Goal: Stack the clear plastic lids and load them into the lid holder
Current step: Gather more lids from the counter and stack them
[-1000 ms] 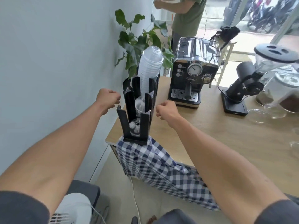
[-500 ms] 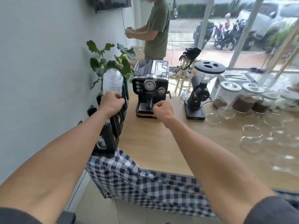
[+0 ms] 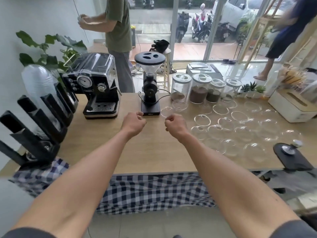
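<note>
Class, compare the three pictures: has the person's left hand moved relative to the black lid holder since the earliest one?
Yes. The left hand has moved right, away from the lid holder, and now hovers over the bare table near the coffee grinder.

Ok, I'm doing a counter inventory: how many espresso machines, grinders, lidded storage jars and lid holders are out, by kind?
Black-and-chrome espresso machine: 1
Black coffee grinder with clear hopper: 1
Clear glass storage jars with white lids: 4
Black slotted plastic lid holder: 1
Total: 7
</note>
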Available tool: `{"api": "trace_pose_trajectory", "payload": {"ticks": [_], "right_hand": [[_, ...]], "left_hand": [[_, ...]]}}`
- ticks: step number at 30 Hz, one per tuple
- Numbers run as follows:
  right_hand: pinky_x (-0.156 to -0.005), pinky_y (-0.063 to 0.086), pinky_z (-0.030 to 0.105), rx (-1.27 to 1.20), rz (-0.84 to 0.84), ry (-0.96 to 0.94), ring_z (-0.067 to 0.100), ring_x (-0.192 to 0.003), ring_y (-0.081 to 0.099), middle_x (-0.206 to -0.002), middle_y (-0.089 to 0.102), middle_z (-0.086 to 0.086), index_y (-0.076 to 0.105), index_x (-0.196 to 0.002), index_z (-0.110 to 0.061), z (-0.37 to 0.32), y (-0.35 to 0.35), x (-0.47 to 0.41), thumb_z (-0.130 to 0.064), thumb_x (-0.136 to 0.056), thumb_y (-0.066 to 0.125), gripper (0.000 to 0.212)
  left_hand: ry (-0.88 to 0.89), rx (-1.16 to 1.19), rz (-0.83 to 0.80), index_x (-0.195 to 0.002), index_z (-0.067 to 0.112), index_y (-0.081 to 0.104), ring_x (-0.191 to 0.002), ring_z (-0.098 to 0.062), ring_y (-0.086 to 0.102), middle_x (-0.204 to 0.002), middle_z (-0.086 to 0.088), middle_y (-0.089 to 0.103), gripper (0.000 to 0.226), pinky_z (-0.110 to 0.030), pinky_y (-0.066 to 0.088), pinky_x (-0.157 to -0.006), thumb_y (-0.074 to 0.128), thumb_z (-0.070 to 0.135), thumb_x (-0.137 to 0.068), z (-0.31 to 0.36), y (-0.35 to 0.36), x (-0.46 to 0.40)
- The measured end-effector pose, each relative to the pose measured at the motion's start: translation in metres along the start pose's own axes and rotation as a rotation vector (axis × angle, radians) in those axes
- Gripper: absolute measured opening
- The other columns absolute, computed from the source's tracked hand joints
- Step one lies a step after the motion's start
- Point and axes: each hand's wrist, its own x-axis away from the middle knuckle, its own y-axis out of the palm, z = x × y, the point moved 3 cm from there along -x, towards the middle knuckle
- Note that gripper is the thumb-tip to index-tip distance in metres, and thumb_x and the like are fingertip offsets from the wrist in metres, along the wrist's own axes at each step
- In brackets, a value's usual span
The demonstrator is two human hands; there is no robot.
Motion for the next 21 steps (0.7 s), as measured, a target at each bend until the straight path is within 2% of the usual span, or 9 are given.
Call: {"api": "trace_pose_trajectory", "payload": {"ticks": [4,7,9,11,13,15,18,21], "right_hand": [[-0.085,0.062,0.047,-0.006,0.039,0.057,0.033,-0.092,0.076,-0.096,0.076,0.009,0.063,-0.077,-0.026,0.049,-0.048,0.002,-0.011,-0.088,0.059,0.02],[-0.087,0.061,0.046,-0.024,0.085,0.102,0.033,-0.092,0.075,-0.095,0.076,0.008,0.063,-0.076,-0.026,0.079,-0.078,0.0,-0.009,-0.089,0.059,0.022],[-0.087,0.06,0.043,-0.028,0.128,0.127,0.032,-0.093,0.074,-0.097,0.076,0.01,0.069,-0.084,-0.02,0.095,-0.095,-0.001,-0.008,-0.091,0.059,0.017],[-0.086,0.055,0.035,-0.017,0.159,0.159,0.027,-0.095,0.07,-0.102,0.076,0.01,0.075,-0.097,-0.011,0.112,-0.109,-0.005,-0.008,-0.092,0.06,0.016],[-0.082,0.048,0.028,0.003,0.179,0.192,0.024,-0.096,0.067,-0.1,0.073,0.007,0.076,-0.105,-0.006,0.126,-0.122,-0.009,-0.008,-0.093,0.061,0.019],[-0.083,0.048,0.028,0.028,0.192,0.206,0.024,-0.096,0.066,-0.097,0.071,0.004,0.075,-0.107,-0.006,0.138,-0.134,-0.014,-0.008,-0.093,0.061,0.02],[-0.081,0.045,0.025,0.123,0.146,0.183,0.02,-0.095,0.064,-0.097,0.069,0.003,0.074,-0.106,-0.009,0.149,-0.15,-0.018,-0.009,-0.09,0.065,0.019],[-0.087,0.048,0.028,0.374,-0.045,0.086,0.018,-0.106,0.067,-0.106,0.071,-0.001,0.076,-0.11,-0.015,0.16,-0.152,-0.018,-0.028,-0.077,0.078,0.035]], "left_hand": [[0.031,-0.039,-0.073,-0.126,0.014,0.068,-0.101,-0.02,0.066,-0.1,0.002,0.069,0.039,-0.026,0.048,-0.091,0.07,0.02,-0.087,0.03,0.063,0.006],[0.044,-0.066,-0.129,-0.126,0.013,0.069,-0.095,-0.018,0.064,-0.103,0.0,0.071,0.039,-0.022,0.045,-0.085,0.07,0.019,-0.087,0.046,0.101,0.0],[0.052,-0.078,-0.169,-0.126,0.013,0.068,-0.094,-0.017,0.062,-0.102,0.001,0.068,0.039,-0.021,0.042,-0.084,0.071,0.019,-0.087,0.055,0.126,-0.004],[0.06,-0.086,-0.215,-0.127,0.013,0.067,-0.094,-0.017,0.062,-0.104,-0.001,0.067,0.04,-0.021,0.042,-0.084,0.072,0.019,-0.087,0.062,0.149,-0.009],[0.068,-0.087,-0.259,-0.128,0.011,0.067,-0.097,-0.019,0.065,-0.108,-0.003,0.07,0.043,-0.025,0.048,-0.085,0.072,0.019,-0.086,0.066,0.172,-0.016],[0.082,-0.09,-0.309,-0.13,0.011,0.066,-0.103,-0.023,0.067,-0.114,-0.007,0.07,0.046,-0.029,0.052,-0.091,0.072,0.019,-0.085,0.07,0.193,-0.023],[0.114,-0.1,-0.363,-0.131,0.015,0.066,-0.115,-0.026,0.066,-0.127,-0.012,0.067,0.048,-0.033,0.052,-0.099,0.074,0.018,-0.083,0.077,0.219,-0.034],[0.196,-0.154,-0.414,-0.127,0.022,0.067,-0.118,-0.026,0.063,-0.131,-0.011,0.065,0.05,-0.037,0.052,-0.1,0.075,0.018,-0.078,0.083,0.242,-0.047]]}}
